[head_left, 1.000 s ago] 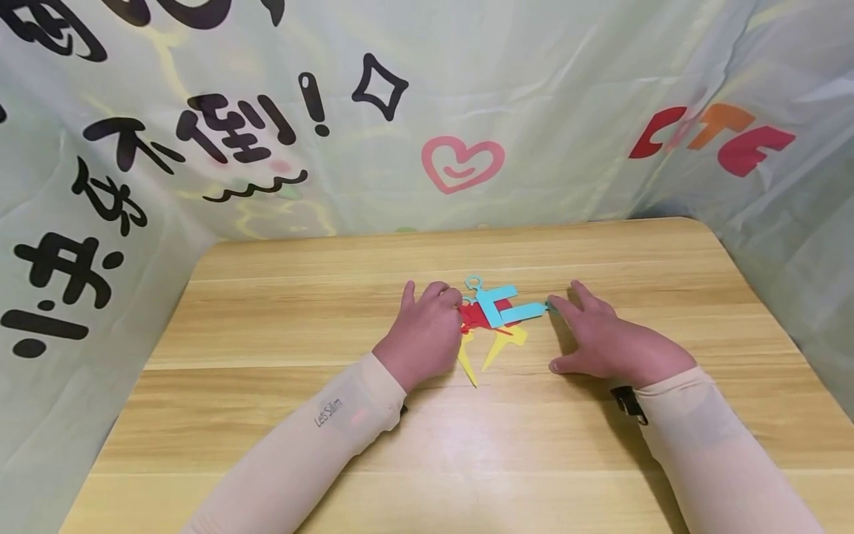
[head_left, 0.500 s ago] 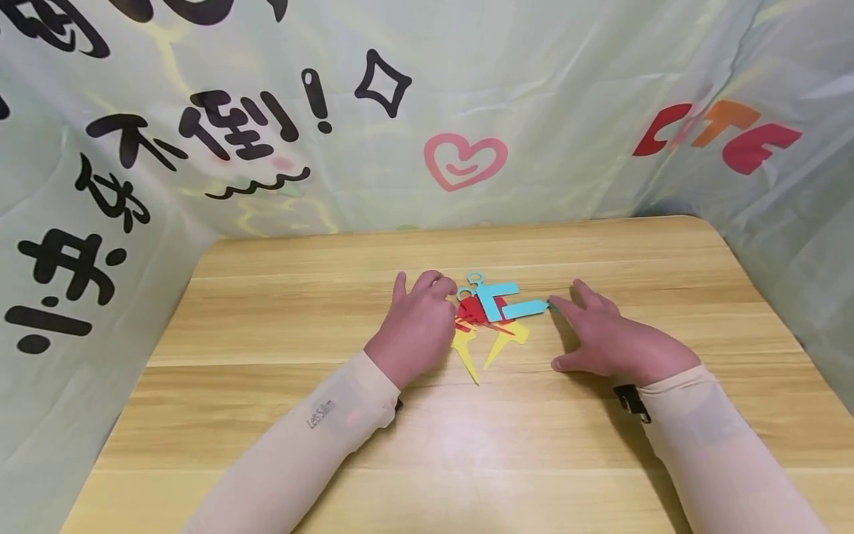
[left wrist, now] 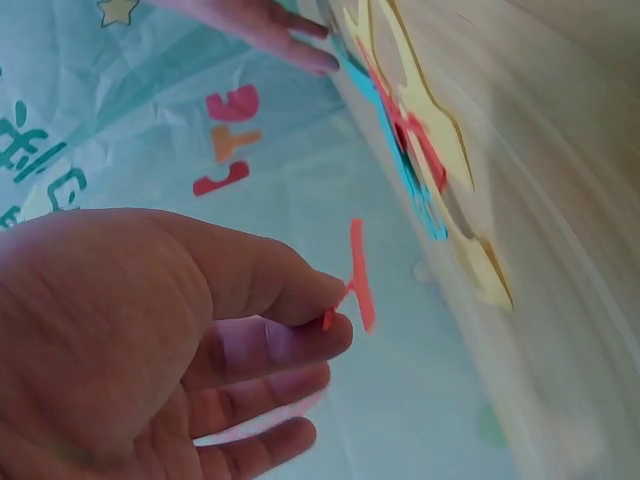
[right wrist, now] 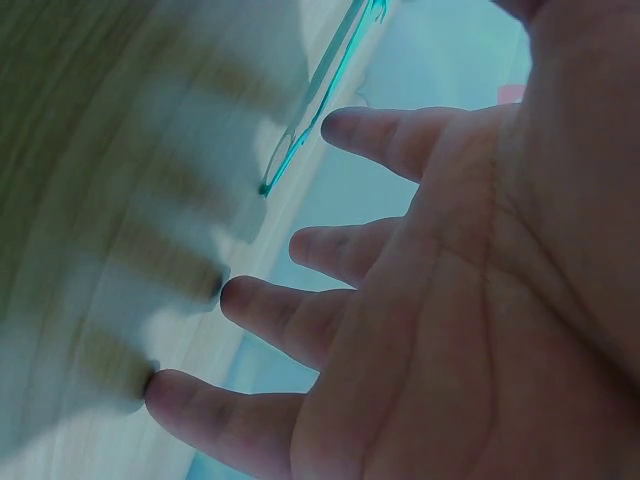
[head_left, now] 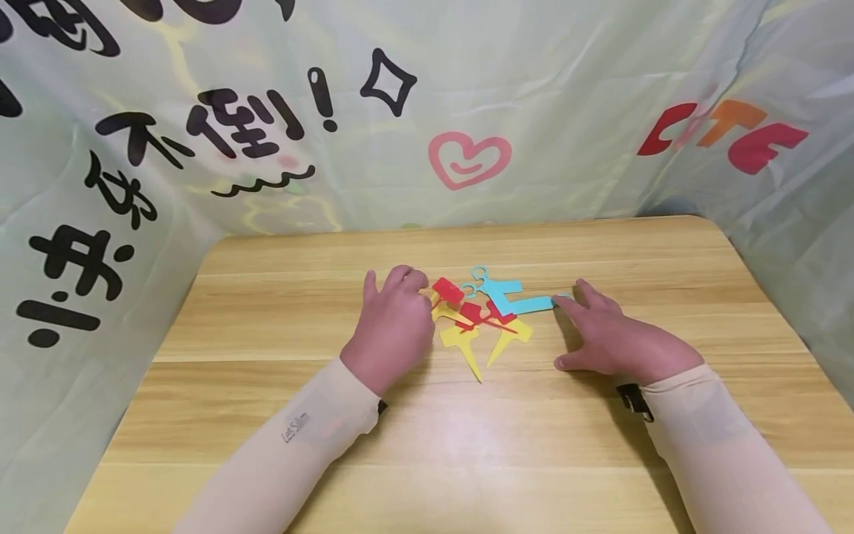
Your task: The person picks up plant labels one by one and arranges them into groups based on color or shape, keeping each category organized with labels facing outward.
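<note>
My left hand pinches a thin red T-shaped plant label between thumb and forefinger, a little above the table. In the head view the held red label shows just right of the fingers. Beside it lies a small overlapping pile: yellow T-shaped plant labels, more red labels and blue tags with ring-shaped ends. My right hand is spread low over the table right of the pile, its fingers straight. One fingertip is at the end of a blue tag; whether it touches cannot be told.
The pile lies on a wood-grain table. A pale printed cloth with black characters and a pink heart hangs behind the table and along both sides.
My left hand has moved left, drawing the red label from the pile. More of the yellow and red labels shows. The blue tags have shifted slightly; my right hand has stayed nearly in place.
</note>
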`<state>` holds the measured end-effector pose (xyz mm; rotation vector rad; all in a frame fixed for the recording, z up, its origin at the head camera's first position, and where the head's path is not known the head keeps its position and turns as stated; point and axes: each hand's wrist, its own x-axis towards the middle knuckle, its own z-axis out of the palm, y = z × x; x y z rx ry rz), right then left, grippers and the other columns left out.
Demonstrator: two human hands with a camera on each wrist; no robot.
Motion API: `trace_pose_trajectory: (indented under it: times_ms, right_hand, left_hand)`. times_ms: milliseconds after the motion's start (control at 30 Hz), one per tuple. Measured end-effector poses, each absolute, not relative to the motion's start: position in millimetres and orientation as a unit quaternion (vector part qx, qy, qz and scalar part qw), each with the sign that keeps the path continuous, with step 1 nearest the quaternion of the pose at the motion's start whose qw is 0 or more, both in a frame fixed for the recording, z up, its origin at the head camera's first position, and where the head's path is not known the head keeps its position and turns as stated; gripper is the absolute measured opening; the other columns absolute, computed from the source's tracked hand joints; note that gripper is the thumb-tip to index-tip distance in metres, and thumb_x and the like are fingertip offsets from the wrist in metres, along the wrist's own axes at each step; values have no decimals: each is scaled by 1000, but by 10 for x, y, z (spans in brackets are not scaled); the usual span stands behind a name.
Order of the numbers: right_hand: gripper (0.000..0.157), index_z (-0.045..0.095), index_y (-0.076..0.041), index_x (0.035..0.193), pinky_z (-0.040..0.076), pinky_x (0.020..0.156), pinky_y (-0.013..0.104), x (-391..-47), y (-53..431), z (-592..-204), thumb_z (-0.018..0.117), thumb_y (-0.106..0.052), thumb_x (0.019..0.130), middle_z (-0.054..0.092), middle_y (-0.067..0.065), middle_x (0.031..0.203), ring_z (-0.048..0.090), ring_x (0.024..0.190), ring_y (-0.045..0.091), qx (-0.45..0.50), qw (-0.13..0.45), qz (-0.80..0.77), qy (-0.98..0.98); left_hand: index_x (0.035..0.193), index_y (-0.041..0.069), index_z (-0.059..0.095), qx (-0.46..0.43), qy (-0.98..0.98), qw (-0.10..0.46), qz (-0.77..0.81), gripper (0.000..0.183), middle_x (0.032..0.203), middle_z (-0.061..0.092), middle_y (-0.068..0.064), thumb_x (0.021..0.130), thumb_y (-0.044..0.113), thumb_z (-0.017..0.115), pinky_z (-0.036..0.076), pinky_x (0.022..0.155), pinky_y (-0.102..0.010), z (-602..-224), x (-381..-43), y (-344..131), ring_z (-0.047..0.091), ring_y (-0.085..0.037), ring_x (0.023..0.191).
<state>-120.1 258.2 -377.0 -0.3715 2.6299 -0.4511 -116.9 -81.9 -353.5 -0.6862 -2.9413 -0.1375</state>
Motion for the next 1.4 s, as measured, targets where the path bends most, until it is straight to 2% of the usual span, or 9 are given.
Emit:
trace_pose_trajectory:
  times_ms: [133,233,400,600,733,1000,1233,1400]
  right_hand:
    - [107,30,4,171,33,113,86,-1197,2583,-3771,89,-38,93,1,42,175,12,155,72,-134,222,-166,951]
    - [107,30,3,171,33,113,86,-1194,2583,-3769,89,-38,92,1,41,176,12,156,71,-133,223,-167,951]
    - [108,28,1,172,34,111,86,-1192,2583,-3757,89,-39,92,-1,39,177,11,157,69,-125,225,-171,951]
    - [109,27,1,172,33,111,86,-1195,2578,-3767,90,-37,91,-3,40,176,12,156,71,-122,225,-175,951]
    - [110,26,0,172,33,111,86,-1192,2581,-3779,91,-37,91,-3,40,176,12,156,70,-123,223,-175,951]
    - [110,26,-2,172,35,111,86,-1197,2577,-3779,90,-37,91,-2,39,177,13,156,70,-119,227,-178,950]
    - [109,26,-1,172,35,112,85,-1205,2567,-3778,90,-37,91,-1,39,177,13,156,69,-123,224,-174,951]
    - [110,26,0,172,34,112,85,-1211,2570,-3777,91,-37,91,-1,40,177,14,156,70,-121,224,-171,952]
  left_hand:
    - [72,16,81,-184,-980,53,-54,25,132,69,-5,93,6,72,32,117,-84,-3539,-1113,-984,54,-34,138]
    - [67,16,76,-153,-985,47,-61,30,128,71,-8,94,4,67,33,116,-85,-3552,-1057,-1140,56,-37,136]
    - [70,11,74,-105,-992,23,-61,25,116,71,-15,93,5,67,40,108,-84,-3557,-957,-1397,58,-45,129]
    - [61,15,62,-57,-997,-39,-47,33,98,63,-14,92,7,66,49,94,-78,-3556,-880,-1636,58,-43,107]
    - [67,11,64,-29,-996,-70,-55,26,89,59,-12,92,5,63,52,82,-68,-3540,-871,-1712,56,-39,95]
    - [79,6,68,12,-985,-163,-54,13,88,58,-12,90,4,61,51,61,-48,-3551,-904,-1739,54,-34,91]
    - [92,3,71,18,-980,-193,-46,7,92,58,-12,90,6,64,52,60,-45,-3610,-950,-1748,54,-34,94]
    - [88,5,70,6,-981,-188,-51,9,91,58,-11,91,6,62,52,59,-45,-3597,-958,-1780,54,-34,94]
